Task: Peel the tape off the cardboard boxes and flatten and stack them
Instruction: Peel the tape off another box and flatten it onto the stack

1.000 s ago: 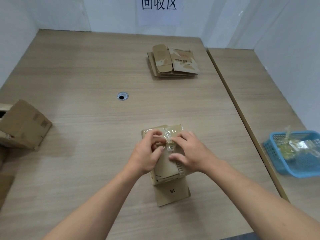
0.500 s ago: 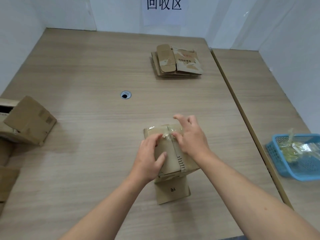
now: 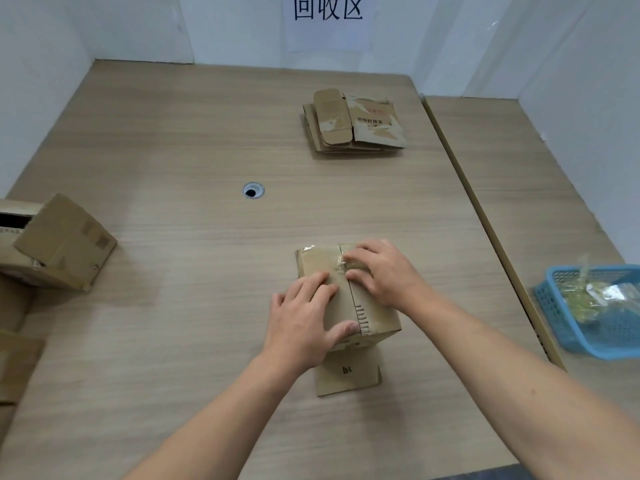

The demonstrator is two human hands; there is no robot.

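Left hand [image 3: 304,318] presses box [image 3: 381,317]; right hand [image 3: 389,275] pinches tape [image 3: 341,264] (clear, crumpled).

Grips: left grip [image 3: 304,317], right grip [image 3: 384,271], two
Taped box [image 3: 377,317]: one
Tape strip [image 3: 341,265]: one
Flattened stack [image 3: 356,126]: one
Basket [image 3: 561,317]: one
Leftward boxes [image 3: 65,244]: I count at least two

The right hand [image 3: 384,277] covers part of the tape [image 3: 341,264] on the box [image 3: 377,317]. The boxes on the left [image 3: 59,244] and the basket [image 3: 559,308] run off frame; its contents are a blur.
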